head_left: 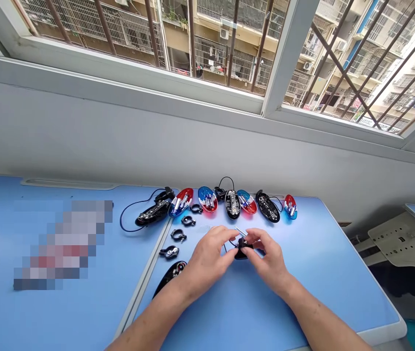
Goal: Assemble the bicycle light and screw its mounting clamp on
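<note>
Over the blue table (302, 292), my left hand (209, 256) and my right hand (267, 258) meet around a small black part (243, 247). Both hands pinch it, fingers curled. A thin silver tool tip (241, 231) sticks up between the hands; I cannot tell which hand holds it. A thin black wire runs from the part toward the left hand. Beyond the hands lies a row of oval red-and-blue light covers (207, 199) and black oval bases (267, 207).
Black clamp rings (178, 236) and a small black switch piece (169, 252) lie in a line left of the hands, with a black oval shell (170, 275) near my left wrist. A wired black base (152, 212) lies at the table seam. A white perforated seat (405, 241) stands right.
</note>
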A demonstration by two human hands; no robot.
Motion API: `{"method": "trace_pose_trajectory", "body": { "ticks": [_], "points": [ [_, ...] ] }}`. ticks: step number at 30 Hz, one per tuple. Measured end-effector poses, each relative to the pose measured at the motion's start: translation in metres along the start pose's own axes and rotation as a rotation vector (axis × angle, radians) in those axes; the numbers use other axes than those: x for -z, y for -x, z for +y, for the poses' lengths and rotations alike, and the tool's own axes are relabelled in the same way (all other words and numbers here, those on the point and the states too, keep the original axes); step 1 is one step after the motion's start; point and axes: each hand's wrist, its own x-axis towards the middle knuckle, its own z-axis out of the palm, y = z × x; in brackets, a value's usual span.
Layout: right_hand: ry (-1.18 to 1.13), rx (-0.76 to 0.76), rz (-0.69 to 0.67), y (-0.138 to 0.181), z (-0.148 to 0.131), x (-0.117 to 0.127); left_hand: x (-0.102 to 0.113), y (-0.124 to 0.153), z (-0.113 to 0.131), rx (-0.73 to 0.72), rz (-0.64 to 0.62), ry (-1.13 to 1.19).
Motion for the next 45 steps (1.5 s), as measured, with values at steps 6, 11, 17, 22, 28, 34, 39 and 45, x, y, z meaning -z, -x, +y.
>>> {"method": "trace_pose_trajectory", "body": {
  "ticks": [6,11,17,22,28,34,39,45],
  "points": [
    [-0.348,-0.241,-0.014,-0.005,-0.003,0.005,-0.001,0.0,0.001,0.073,0.13,0.104],
    [-0.347,-0.227,-0.011,-0.005,-0.006,0.005,-0.007,0.002,0.002,0.051,0.177,0.162],
    [-0.296,-0.176,0.008,-0.005,-0.008,0.006,-0.01,0.002,-0.002,0.055,0.198,0.157],
    [-0.287,-0.172,0.029,-0.004,-0.009,0.005,-0.01,0.0,0.001,0.053,0.194,0.186],
    [-0.317,-0.185,0.03,-0.003,-0.011,0.006,-0.006,-0.002,0.007,0.09,0.153,0.269],
    [-0.31,-0.163,0.044,-0.004,-0.012,0.007,-0.006,-0.001,0.007,0.127,0.136,0.298],
    [-0.24,-0.109,0.074,-0.003,-0.012,0.005,-0.011,0.001,0.004,0.129,0.183,0.293],
    [-0.142,-0.011,0.05,-0.003,-0.012,0.006,0.007,-0.004,0.007,0.085,0.018,0.298]
  ]
}}
